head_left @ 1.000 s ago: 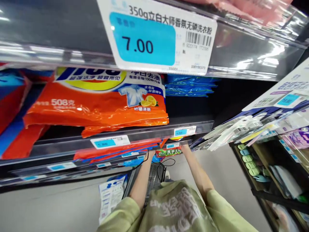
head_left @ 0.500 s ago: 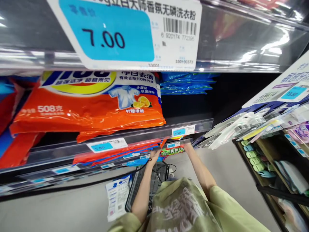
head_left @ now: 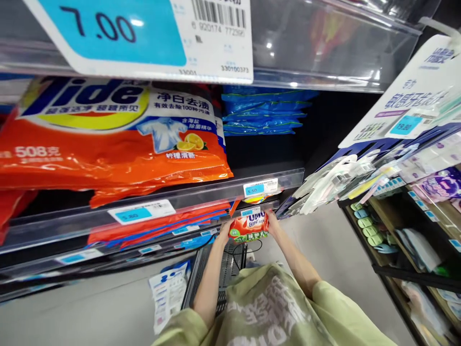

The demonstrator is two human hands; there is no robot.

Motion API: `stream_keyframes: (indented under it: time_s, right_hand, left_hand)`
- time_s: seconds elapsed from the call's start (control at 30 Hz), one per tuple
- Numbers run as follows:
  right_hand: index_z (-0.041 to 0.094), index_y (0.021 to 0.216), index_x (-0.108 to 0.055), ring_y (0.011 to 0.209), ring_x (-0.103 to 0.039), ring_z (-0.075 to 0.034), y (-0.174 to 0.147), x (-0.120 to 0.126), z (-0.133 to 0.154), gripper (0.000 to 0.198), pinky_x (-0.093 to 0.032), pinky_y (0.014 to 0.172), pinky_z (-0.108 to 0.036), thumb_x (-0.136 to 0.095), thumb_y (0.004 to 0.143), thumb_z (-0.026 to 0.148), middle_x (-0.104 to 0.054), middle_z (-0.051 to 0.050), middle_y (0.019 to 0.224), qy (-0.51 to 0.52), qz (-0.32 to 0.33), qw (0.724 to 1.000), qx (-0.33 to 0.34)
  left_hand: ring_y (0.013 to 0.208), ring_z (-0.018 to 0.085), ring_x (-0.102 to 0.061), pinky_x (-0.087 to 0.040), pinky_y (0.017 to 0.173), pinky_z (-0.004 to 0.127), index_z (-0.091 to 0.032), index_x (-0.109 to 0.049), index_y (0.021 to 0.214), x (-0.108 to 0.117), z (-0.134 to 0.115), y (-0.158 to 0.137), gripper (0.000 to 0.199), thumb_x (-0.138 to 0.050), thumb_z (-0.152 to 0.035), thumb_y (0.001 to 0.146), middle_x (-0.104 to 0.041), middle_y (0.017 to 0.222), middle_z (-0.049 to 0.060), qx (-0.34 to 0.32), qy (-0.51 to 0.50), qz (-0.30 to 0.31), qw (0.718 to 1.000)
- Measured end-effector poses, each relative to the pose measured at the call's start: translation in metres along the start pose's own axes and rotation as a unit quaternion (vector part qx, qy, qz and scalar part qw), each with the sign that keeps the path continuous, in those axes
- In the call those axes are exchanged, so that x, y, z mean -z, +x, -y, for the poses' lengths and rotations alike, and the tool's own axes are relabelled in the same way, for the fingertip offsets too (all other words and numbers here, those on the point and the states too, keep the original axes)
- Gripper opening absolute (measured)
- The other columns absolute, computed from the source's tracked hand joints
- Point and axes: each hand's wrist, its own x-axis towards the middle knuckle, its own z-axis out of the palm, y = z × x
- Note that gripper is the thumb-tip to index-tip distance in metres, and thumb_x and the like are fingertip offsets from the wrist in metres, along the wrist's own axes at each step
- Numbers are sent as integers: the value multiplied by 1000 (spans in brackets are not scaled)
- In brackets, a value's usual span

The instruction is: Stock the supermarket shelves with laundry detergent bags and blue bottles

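A red and green laundry detergent pack (head_left: 249, 227) is held between my two hands at the front of a lower shelf. On its left side, my left hand (head_left: 225, 231) grips the pack's edge. Gripping the opposite edge is my right hand (head_left: 272, 223), with its fingers partly hidden behind the pack. The shelf's price tag (head_left: 251, 211) overlaps the upper part of the pack in view. Below my forearms stands a black shopping basket (head_left: 227, 269), partly covered by my left arm and shirt.
Orange Tide bags (head_left: 118, 149) lie on the shelf above, behind a clear lip (head_left: 201, 192). A blue-and-white bag (head_left: 167, 295) lies beside the basket. Hanging packages (head_left: 331, 182) jut out on the right. Slippers (head_left: 370, 233) sit on a rack farther right.
Both hands have drawn the detergent pack outward from the shelf, so more of its red front shows. The view has shifted, and the Tide bags and price tags appear farther left.
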Motion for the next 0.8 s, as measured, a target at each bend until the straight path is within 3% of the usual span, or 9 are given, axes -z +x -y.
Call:
stream_keyframes:
  time_s: [0.17, 0.43, 0.6, 0.8]
  right_hand:
    - [18, 97, -69, 76, -78, -24, -37, 30, -17, 44, -65, 72, -35, -86, 73, 51, -80, -6, 82, -21, 7, 999, -48]
    - [20, 94, -70, 77, -78, -22, -87, 84, -11, 52, -64, 73, -31, -91, 67, 59, -82, -6, 91, -93, -2, 995, -39]
    - [18, 90, -70, 72, -75, -20, -108, 130, 12, 55, -61, 68, -28, -91, 62, 60, -81, -6, 87, -146, -3, 989, -3]
    - [22, 86, -66, 72, -73, -19, -131, 189, 43, 44, -59, 67, -28, -86, 61, 52, -79, -2, 83, -190, -5, 980, 50]
  left_hand:
    - [81, 27, -78, -63, 76, 37, -19, -72, 98, 3, 27, -31, 53, -97, -40, 55, -81, 89, 7, -22, -47, 37, 998]
    - [89, 34, -79, -63, 80, 40, -14, -74, 90, -4, 78, -92, 55, -100, -35, 47, -81, 87, 14, -52, -59, 42, 996]
    - [94, 35, -78, -62, 88, 43, -13, -77, 95, -34, 108, -141, 61, -100, -39, 45, -82, 96, 15, -94, -57, 47, 993]
    - [94, 36, -76, -60, 88, 42, -11, -80, 89, -84, 138, -203, 49, -98, -29, 47, -82, 92, 14, -165, -23, 66, 984]
